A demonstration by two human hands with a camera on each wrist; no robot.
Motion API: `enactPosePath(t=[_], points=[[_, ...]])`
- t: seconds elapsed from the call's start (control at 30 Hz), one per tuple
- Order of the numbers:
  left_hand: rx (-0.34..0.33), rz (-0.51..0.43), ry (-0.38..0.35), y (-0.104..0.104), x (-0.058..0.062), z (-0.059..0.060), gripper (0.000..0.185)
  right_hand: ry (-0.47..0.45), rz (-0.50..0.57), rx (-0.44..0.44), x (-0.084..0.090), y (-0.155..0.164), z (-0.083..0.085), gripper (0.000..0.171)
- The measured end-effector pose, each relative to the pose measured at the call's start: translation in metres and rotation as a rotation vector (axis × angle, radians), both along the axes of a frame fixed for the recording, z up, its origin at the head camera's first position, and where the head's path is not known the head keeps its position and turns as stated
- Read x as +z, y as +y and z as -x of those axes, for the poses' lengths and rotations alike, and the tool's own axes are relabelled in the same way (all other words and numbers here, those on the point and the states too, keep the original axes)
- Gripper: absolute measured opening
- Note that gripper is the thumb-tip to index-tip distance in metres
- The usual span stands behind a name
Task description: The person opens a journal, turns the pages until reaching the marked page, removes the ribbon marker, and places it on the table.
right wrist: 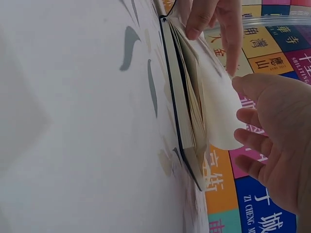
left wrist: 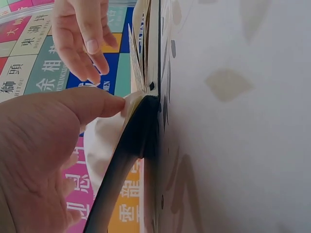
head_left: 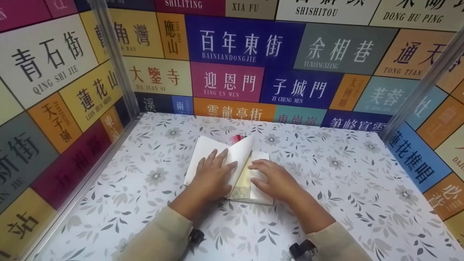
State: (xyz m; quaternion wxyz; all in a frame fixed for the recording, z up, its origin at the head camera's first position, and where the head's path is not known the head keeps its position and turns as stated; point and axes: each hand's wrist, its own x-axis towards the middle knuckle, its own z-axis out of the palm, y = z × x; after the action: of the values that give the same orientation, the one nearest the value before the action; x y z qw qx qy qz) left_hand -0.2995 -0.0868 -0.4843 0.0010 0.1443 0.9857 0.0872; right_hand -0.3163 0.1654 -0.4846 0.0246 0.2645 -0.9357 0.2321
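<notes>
While our left hand (head_left: pixel 212 175) presses flat on the left pages of the open notebook (head_left: pixel 232 170) lying mid-table on the floral tablecloth (head_left: pixel 344 181), one leaf (head_left: pixel 241 152) stands partway turned. Our right hand (head_left: pixel 273 179) rests with relaxed, straight fingers on the right page; the turn looks unfinished

Your head view looks down and forward over the desk (head_left: pixel 326 188). Your wrist views lie close against it, each facing past its fingers (left wrist: pixel 97 104) to the shared open book (right wrist: pixel 187 97).
</notes>
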Motion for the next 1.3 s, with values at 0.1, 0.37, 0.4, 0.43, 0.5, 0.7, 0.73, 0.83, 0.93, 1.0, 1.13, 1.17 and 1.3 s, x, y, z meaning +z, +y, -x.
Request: enactPosePath(t=[0.1, 0.37, 0.4, 0.43, 0.5, 0.7, 0.73, 0.83, 0.93, 1.0, 1.13, 1.17, 1.3], points=[[-0.021, -0.002, -0.027, -0.001, -0.001, 0.000, 0.070, -0.007, -0.013, 0.014, 0.000, -0.004, 0.003, 0.045], [-0.047, -0.005, -0.059, -0.005, -0.007, 0.003, 0.064, -0.025, -0.060, 0.058, 0.000, -0.016, 0.018, 0.053], [-0.049, -0.004, -0.067, -0.005, -0.007, 0.004, 0.063, -0.028, -0.068, 0.061, 0.000, -0.017, 0.020, 0.054], [-0.053, -0.006, -0.075, -0.005, -0.007, 0.004, 0.063, -0.032, -0.073, 0.064, 0.000, -0.018, 0.022, 0.055], [-0.060, -0.012, -0.094, -0.004, -0.007, 0.005, 0.061, -0.045, -0.079, 0.062, -0.001, -0.020, 0.025, 0.055], [-0.064, -0.040, -0.129, -0.007, -0.006, 0.005, 0.054, -0.075, -0.107, 0.057, -0.002, -0.025, 0.032, 0.057], [-0.060, -0.043, -0.133, -0.008, -0.007, 0.005, 0.053, -0.080, -0.115, 0.057, -0.002, -0.026, 0.034, 0.057], [-0.051, -0.031, -0.149, -0.012, -0.009, 0.006, 0.057, -0.108, -0.134, 0.051, -0.002, -0.029, 0.037, 0.058], [-0.043, -0.017, -0.175, -0.016, -0.012, 0.007, 0.066, -0.132, -0.157, 0.051, -0.002, -0.031, 0.039, 0.060], [-0.032, -0.019, -0.191, -0.018, -0.014, 0.008, 0.071, -0.135, -0.170, 0.062, -0.002, -0.032, 0.040, 0.060], [-0.004, -0.030, -0.215, -0.021, -0.017, 0.009, 0.076, -0.132, -0.196, 0.091, -0.004, -0.035, 0.041, 0.061], [0.004, -0.033, -0.222, -0.021, -0.018, 0.009, 0.077, -0.130, -0.201, 0.100, -0.004, -0.036, 0.040, 0.062], [0.026, -0.056, -0.243, -0.023, -0.014, 0.006, 0.078, -0.119, -0.229, 0.123, -0.005, -0.040, 0.040, 0.064]])
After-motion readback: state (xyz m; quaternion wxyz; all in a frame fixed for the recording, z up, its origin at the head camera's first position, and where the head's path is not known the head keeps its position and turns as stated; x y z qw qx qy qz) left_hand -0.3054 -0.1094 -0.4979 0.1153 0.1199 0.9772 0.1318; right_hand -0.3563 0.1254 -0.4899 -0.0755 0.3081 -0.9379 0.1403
